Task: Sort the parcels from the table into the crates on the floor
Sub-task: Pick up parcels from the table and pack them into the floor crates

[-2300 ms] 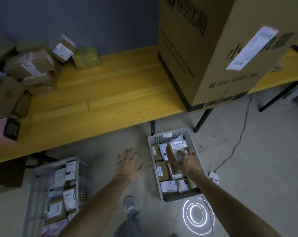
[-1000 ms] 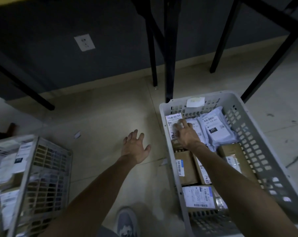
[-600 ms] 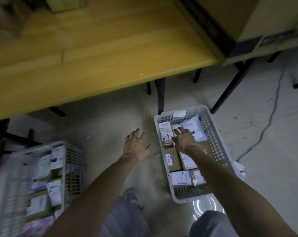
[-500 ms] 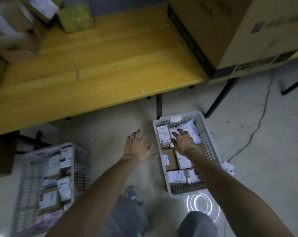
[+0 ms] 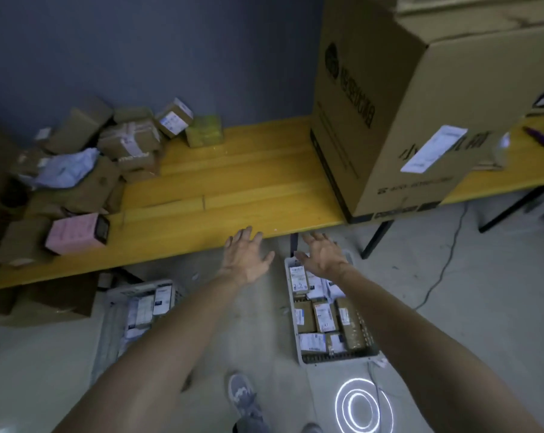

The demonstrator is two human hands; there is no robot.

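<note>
at the left end of the yellow table lies the heap of parcels, brown cartons and a pale bag, with a pink box at the table's front edge. on the floor just in front of the table, toward its left, the left crate holds labelled packets. the left hand reaches toward the table's front edge, fingers spread wide, holding nothing. beside it the right hand is likewise spread and empty, just short of the table's edge. under it, on the floor by a table leg, the right crate is packed with brown boxes and white bags. on the table's right part stands a big carton, reaching the front edge.
</note>
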